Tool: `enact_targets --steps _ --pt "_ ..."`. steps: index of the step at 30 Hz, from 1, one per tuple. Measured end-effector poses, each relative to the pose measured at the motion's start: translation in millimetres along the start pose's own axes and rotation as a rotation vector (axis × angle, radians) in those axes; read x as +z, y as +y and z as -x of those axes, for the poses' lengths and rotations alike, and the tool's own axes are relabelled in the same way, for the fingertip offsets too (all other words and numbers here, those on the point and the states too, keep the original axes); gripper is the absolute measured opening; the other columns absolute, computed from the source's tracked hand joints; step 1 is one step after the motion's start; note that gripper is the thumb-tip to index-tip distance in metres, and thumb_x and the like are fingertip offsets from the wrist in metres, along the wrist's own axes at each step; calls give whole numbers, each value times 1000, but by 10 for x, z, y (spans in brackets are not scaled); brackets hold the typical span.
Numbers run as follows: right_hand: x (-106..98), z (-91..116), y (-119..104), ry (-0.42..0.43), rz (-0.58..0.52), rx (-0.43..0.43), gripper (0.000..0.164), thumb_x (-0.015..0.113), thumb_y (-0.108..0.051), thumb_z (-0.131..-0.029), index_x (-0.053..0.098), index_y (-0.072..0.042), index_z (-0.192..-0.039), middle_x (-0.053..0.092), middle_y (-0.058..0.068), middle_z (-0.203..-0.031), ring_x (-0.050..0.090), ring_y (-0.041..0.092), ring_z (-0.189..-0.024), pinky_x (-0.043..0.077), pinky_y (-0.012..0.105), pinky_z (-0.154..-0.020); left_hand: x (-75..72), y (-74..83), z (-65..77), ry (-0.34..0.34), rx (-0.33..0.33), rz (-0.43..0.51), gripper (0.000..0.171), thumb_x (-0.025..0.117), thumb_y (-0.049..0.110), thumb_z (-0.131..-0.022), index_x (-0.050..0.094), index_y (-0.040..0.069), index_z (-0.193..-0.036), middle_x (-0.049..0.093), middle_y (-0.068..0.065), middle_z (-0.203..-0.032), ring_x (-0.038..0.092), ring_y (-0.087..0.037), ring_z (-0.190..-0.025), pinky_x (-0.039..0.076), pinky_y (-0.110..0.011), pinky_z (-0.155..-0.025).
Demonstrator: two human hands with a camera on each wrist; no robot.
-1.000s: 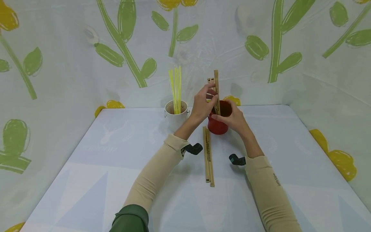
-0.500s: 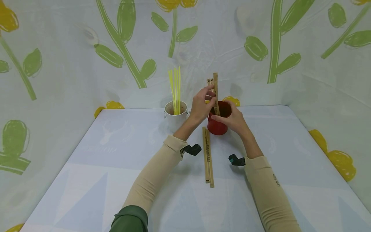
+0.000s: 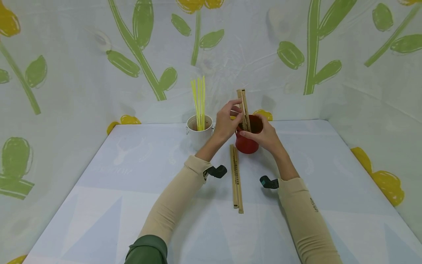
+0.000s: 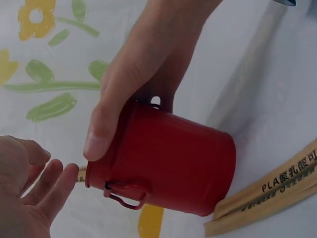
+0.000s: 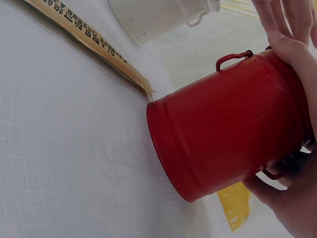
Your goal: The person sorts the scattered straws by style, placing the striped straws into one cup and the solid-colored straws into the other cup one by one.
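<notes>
Several paper-wrapped straws (image 3: 244,106) stand leaning in a small red bucket (image 3: 248,146). My right hand (image 3: 266,136) grips the bucket at its rim, thumb on the near side and fingers round the far side. My left hand (image 3: 226,121) is beside the straws above the bucket, its fingers loosely bent with the fingertips right at them. In the left wrist view, a short bit of wrapped straw (image 4: 82,173) shows between those fingertips and the bucket's mouth. The right wrist view shows the bucket's side, with its contents hidden.
Two more paper-wrapped straws (image 3: 236,179) lie lengthwise on the table (image 3: 118,220) in front of the bucket. A white bucket (image 3: 199,138) holding several yellow straws (image 3: 200,102) stands to its left. A flower-patterned sheet (image 3: 257,44) hangs behind the table.
The wrapped straw that stood tallest has dropped lower into the red bucket, level with the others. My left hand has shifted slightly left; my right hand keeps its grip on the bucket.
</notes>
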State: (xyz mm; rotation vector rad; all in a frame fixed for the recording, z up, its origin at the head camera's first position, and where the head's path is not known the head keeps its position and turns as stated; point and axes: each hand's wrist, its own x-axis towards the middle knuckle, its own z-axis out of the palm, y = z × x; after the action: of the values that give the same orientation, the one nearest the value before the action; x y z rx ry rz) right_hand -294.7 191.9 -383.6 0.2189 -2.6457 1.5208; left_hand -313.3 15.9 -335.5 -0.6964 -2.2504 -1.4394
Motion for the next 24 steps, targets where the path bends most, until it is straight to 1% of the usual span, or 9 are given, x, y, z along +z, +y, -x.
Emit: enact_targets --steps 5,10,15,24 --pt "3 -5 2 -1 4 5 92 79 -52 -76 31 -20 -147 46 5 -145 42 26 -132 46 53 -104 -27 -42 63 -4 -18 -6 36 62 2 -92 58 1 -128 69 -14 -100 70 -25 -88 59 -27 -74" --pt "6 -8 9 -2 3 -3 90 79 -51 -77 31 -20 -147 46 6 -144 43 27 -132 45 54 -104 -38 -111 120 -4 -14 4 35 63 2 -92 59 2 -126 69 -15 -97 71 -27 -86 59 -27 -71" --pt "3 -2 7 0 4 -3 90 78 -52 -77 32 -20 -147 47 6 -144 44 26 -131 45 53 -104 -44 -153 174 -24 -36 2 36 65 4 -91 58 5 -127 69 -14 -98 72 -26 -86 58 -27 -70" --pt "4 -9 16 2 3 2 92 79 -52 -77 31 -20 -148 46 6 -144 43 26 -132 45 54 -104 -38 -221 266 -68 -57 -12 39 66 5 -91 56 3 -129 67 -13 -98 71 -26 -86 58 -26 -69"
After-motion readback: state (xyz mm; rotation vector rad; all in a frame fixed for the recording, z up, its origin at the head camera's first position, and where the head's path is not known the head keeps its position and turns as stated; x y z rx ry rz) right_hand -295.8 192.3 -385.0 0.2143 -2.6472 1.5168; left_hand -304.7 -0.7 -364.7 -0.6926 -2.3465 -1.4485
